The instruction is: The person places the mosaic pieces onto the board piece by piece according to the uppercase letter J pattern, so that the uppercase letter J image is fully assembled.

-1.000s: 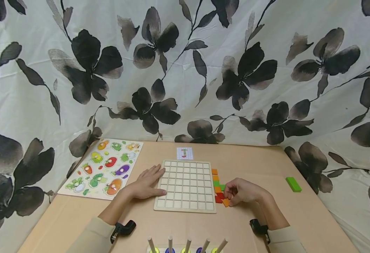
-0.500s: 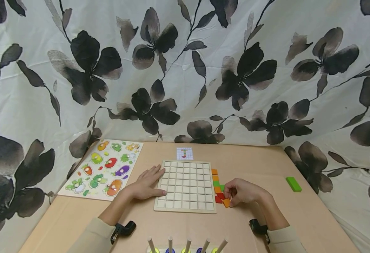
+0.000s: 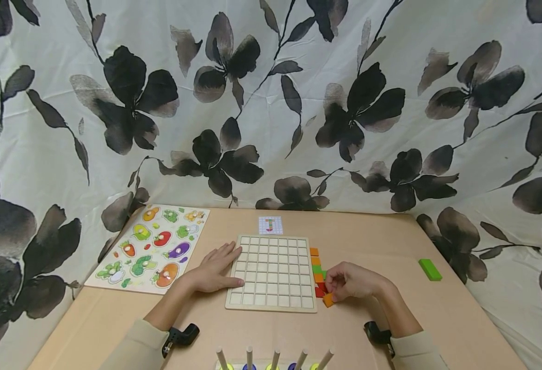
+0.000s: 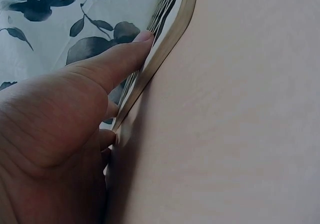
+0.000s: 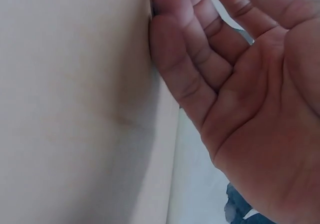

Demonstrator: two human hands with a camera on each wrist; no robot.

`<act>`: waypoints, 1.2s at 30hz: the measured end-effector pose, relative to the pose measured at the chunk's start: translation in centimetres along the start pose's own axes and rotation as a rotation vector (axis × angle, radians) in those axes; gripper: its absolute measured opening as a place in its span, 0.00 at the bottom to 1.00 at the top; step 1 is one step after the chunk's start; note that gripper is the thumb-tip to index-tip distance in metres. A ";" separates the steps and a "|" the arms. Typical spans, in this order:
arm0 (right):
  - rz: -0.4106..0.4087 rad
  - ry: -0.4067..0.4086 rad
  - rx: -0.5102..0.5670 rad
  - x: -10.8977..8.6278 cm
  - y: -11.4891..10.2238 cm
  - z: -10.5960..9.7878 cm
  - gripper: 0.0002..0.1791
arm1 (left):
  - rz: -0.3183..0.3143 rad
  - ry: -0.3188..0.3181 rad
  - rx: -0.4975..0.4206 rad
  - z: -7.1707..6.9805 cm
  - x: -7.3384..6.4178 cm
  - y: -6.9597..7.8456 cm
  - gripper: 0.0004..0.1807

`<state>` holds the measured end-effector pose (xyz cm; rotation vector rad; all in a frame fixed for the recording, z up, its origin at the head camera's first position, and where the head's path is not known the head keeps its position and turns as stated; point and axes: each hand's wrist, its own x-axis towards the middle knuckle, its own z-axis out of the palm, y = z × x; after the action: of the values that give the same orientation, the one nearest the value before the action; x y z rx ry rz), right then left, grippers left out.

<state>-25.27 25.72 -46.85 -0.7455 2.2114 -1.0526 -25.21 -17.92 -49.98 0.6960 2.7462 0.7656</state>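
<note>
A pale wooden grid board (image 3: 271,275) lies flat in the middle of the table. My left hand (image 3: 217,267) rests along its left edge, fingers spread, with the thumb on the board's face; in the left wrist view the thumb (image 4: 125,58) reaches over the rim. Beside the board's right edge, my right hand (image 3: 356,280) has its fingers curled and its thumb and fingertips at an orange tile (image 3: 328,300). Red tiles (image 3: 320,292), a green tile (image 3: 316,269) and other orange tiles lie next to it. In the right wrist view the curled fingers (image 5: 172,43) hide the tile.
A pattern card (image 3: 270,224) lies behind the board. To the left is a vegetable picture board (image 3: 155,246). A green block (image 3: 430,270) lies far right. Upright wooden pegs (image 3: 275,357) with coloured rings stand at the front edge. A floral cloth (image 3: 289,103) hangs behind the table.
The right hand has shifted slightly left, and the orange tile at its fingertips has moved a little left and toward the front. The left hand and the board have stayed in place.
</note>
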 end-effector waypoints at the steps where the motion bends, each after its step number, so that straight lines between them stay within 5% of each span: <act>1: -0.003 0.000 0.004 0.0 0.0 0.0 0.06 | -0.001 -0.001 -0.003 0.0 0.0 0.1 0.55; 18: -0.124 0.191 0.130 1.2 0.1 0.4 0.10 | -0.006 0.002 0.003 -0.2 0.0 0.2 0.55; 36: -0.125 0.463 -0.007 5.1 -2.8 0.8 0.13 | -0.001 0.002 0.000 -0.2 -0.2 0.1 0.54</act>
<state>-27.49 20.37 -46.31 -0.7040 2.5788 -1.3935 -25.08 -18.04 -49.77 0.6939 2.7478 0.7661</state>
